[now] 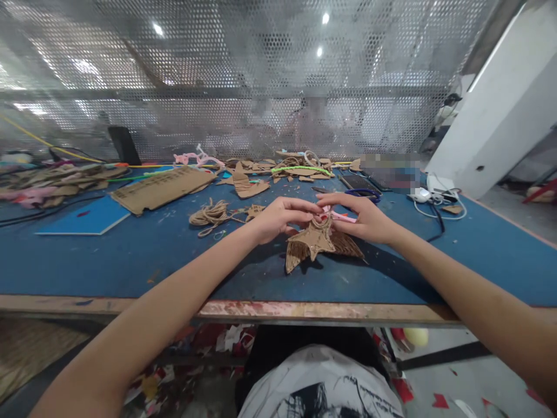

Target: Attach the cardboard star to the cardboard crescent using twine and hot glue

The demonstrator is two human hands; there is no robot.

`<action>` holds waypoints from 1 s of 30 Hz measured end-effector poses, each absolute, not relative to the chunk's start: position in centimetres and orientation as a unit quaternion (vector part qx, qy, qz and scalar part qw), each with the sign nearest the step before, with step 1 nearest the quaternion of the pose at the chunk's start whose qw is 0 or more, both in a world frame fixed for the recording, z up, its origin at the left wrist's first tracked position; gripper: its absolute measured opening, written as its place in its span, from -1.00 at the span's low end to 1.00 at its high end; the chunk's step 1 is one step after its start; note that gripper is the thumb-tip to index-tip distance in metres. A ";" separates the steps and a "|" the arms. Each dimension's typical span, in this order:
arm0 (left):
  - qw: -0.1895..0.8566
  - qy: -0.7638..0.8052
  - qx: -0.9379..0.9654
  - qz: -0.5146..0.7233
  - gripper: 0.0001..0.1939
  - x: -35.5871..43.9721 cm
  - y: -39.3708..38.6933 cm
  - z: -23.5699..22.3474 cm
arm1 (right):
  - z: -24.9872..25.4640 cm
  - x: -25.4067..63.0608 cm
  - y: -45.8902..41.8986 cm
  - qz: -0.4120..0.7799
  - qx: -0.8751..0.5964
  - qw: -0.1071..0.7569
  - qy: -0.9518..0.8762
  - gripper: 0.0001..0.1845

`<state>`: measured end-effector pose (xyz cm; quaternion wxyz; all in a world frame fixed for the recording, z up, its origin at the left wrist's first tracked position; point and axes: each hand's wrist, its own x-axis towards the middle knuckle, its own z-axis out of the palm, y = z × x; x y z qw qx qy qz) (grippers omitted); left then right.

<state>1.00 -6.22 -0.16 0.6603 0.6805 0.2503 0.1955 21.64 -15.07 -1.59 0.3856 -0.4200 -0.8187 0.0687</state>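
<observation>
Between my hands is a cardboard craft figure [315, 239], star-shaped in front with twine around its edges and brown fringed pieces spreading to both sides. Its top carries coiled twine and a small red spot. My left hand [287, 217] grips the figure's upper left, fingers bent around the top. From the other side my right hand [359, 215] closes on its upper right, thumb and forefinger near the red spot. A pink strip [344, 217] shows by the right fingers; whether it is part of the figure I cannot tell. The fingertips partly hide the top.
A twine bundle [209, 215] lies left of the figure. Behind are a cardboard sheet [163, 187], a blue board [89, 217], cardboard scraps [250, 184] and blue-handled scissors [363, 193]. A white charger with cable [440, 187] lies right. The table's front edge [270, 309] is close.
</observation>
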 end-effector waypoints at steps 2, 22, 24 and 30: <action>0.660 0.258 0.675 0.204 -0.72 0.9 -5.8 -0.3 | -1.3 21.8 -15.2 0.084 -0.466 0.384 -0.793 -0.72; 0.669 0.266 0.654 0.231 -0.71 1.5 -6.5 -0.6 | -2.5 20.3 -15.1 0.113 -0.552 0.475 -0.676 -0.81; 0.688 0.270 0.633 0.230 -0.74 1.6 -6.7 -0.6 | -2.6 20.1 -15.1 0.193 -0.541 0.511 -0.639 -0.81; 0.732 0.288 0.585 0.196 -0.80 1.5 -6.9 -0.3 | -2.4 19.5 -15.3 0.219 -0.540 0.521 -0.624 -0.80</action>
